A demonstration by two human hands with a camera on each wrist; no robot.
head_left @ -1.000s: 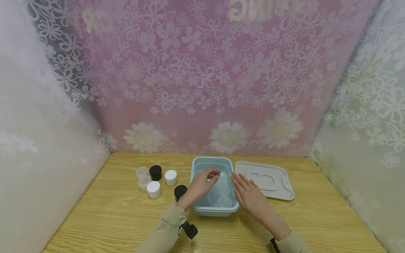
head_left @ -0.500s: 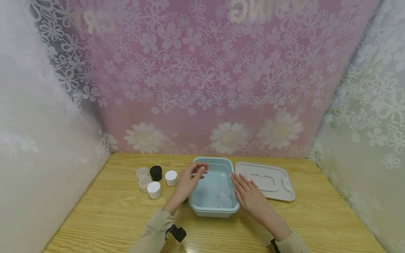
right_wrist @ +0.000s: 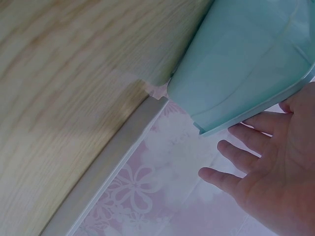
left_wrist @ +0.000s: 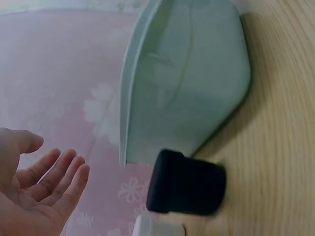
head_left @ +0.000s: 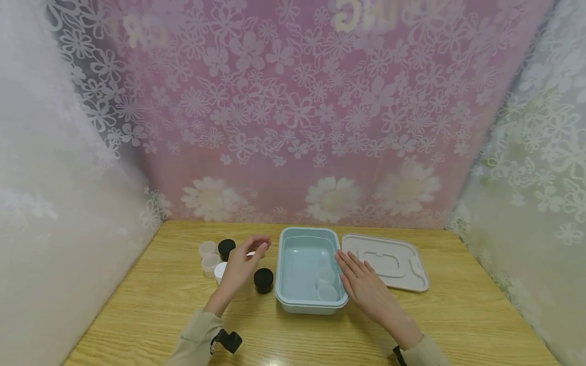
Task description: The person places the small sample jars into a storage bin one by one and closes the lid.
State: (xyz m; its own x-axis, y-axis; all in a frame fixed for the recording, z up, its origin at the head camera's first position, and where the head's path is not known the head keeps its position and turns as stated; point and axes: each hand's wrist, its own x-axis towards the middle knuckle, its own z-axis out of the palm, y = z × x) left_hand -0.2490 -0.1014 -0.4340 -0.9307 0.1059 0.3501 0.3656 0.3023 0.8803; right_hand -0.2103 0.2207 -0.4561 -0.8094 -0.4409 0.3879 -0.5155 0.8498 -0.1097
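Observation:
A light blue plastic box (head_left: 311, 308) stands uncovered on the wooden table. Inside it, near the front right corner, lie two translucent round jars (head_left: 327, 292). My right hand (head_left: 366, 292) has straight fingers resting against the box's right rim; the right wrist view shows its fingertips along that rim (right_wrist: 266, 105). My left hand (head_left: 240, 264) hovers left of the box with fingers loosely bent and nothing in them. It partly covers two white-lidded jars (head_left: 220, 272). Between it and the box is a black jar (head_left: 263, 280), which is large in the left wrist view.
A flat greyish-white lid (head_left: 389, 264) lies right of the box. Two translucent jars (head_left: 210, 264) and another black jar (head_left: 226, 248) stand at the left. A flowered curtain (head_left: 297, 127) hangs behind the table, with pale sheets at both sides.
My left hand has moved out of the box to the left, over the white-lidded jars, uncovering the near black jar. The right hand has stayed at the rim.

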